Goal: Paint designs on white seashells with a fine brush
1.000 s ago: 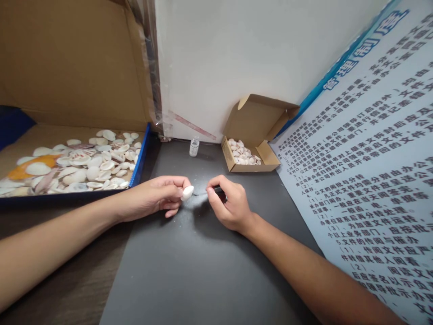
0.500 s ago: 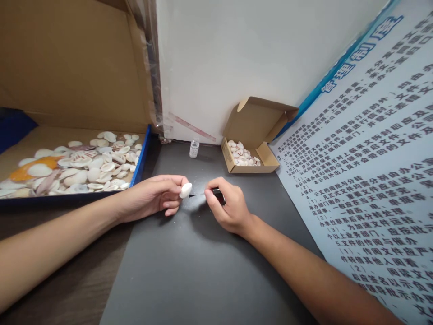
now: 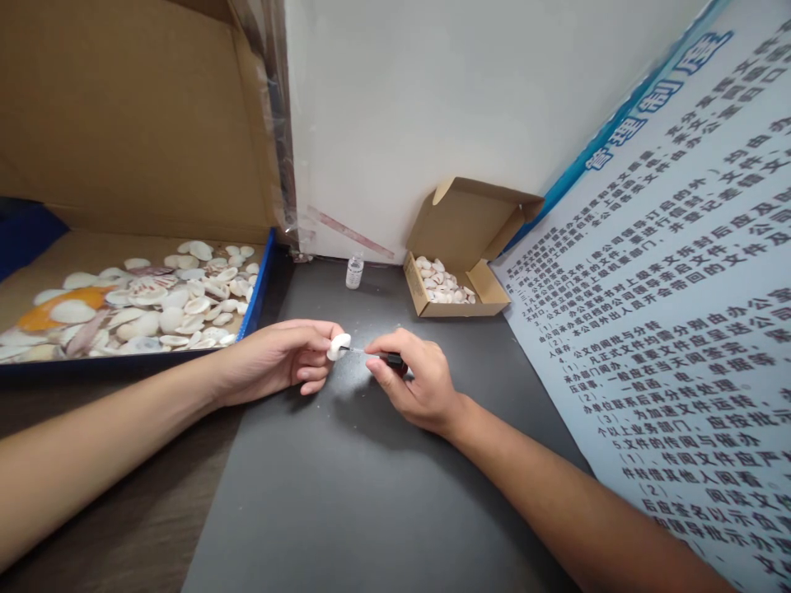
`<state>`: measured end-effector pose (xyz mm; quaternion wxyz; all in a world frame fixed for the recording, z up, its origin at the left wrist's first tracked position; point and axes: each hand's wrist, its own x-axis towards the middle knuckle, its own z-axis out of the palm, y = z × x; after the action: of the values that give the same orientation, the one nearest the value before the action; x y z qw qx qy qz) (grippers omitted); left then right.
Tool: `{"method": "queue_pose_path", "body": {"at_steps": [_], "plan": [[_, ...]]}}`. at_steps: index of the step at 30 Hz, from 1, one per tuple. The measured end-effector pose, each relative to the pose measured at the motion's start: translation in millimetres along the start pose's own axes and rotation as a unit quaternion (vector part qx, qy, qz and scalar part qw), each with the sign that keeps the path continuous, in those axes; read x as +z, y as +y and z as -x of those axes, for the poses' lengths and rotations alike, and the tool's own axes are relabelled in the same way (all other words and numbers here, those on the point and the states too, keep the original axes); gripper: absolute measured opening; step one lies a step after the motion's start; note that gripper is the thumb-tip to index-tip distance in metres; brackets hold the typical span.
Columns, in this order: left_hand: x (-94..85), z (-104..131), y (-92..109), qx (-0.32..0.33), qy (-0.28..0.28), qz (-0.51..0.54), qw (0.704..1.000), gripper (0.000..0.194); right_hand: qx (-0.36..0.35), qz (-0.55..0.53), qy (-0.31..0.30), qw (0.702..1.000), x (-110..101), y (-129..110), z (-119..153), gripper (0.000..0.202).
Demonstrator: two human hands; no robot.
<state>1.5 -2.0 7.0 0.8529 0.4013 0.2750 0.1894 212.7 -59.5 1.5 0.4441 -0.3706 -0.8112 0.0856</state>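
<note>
Between the thumb and fingertips of my left hand [image 3: 300,356] is a small white seashell [image 3: 337,346], its edge turned to the right. My right hand [image 3: 420,379] is closed around the black handle of a thin applicator brush [image 3: 394,360]. The brush's slim stem points left, and its dark tip meets the shell's right side. Both hands are above the dark grey mat [image 3: 346,494]. Beyond them stands a small clear bottle [image 3: 354,273] with a white label; no cap shows on it.
A large blue-edged cardboard box [image 3: 257,288] at the left holds many seashells [image 3: 173,317] and an orange piece [image 3: 58,306]. Behind my right hand, a small open cardboard box [image 3: 463,310] contains more shells [image 3: 442,280]. A printed board [image 3: 680,272] leans along the right side.
My right hand has turned slightly, and the brush's stem and handle show more clearly. The shell has been tilted in my left fingers, and the brush tip now meets it.
</note>
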Motion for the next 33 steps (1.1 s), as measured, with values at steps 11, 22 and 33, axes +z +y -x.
{"method": "queue_pose_path", "body": {"at_steps": [11, 22, 33], "plan": [[1.0, 1.3, 1.9, 0.000, -0.005, 0.005, 1.000, 0.009, -0.035, 0.001, 0.001, 0.999, 0.3, -0.2, 0.1, 0.014], [-1.3, 0.9, -0.1, 0.003, 0.005, -0.015, 1.000, 0.008, -0.043, 0.026, 0.001, 0.999, 1.6, 0.2, -0.5, 0.017], [-2.1, -0.2, -0.8, 0.003, 0.003, -0.017, 1.000, 0.009, -0.043, 0.035, 0.015, 0.998, 1.3, -0.6, -0.1, 0.014]]}}
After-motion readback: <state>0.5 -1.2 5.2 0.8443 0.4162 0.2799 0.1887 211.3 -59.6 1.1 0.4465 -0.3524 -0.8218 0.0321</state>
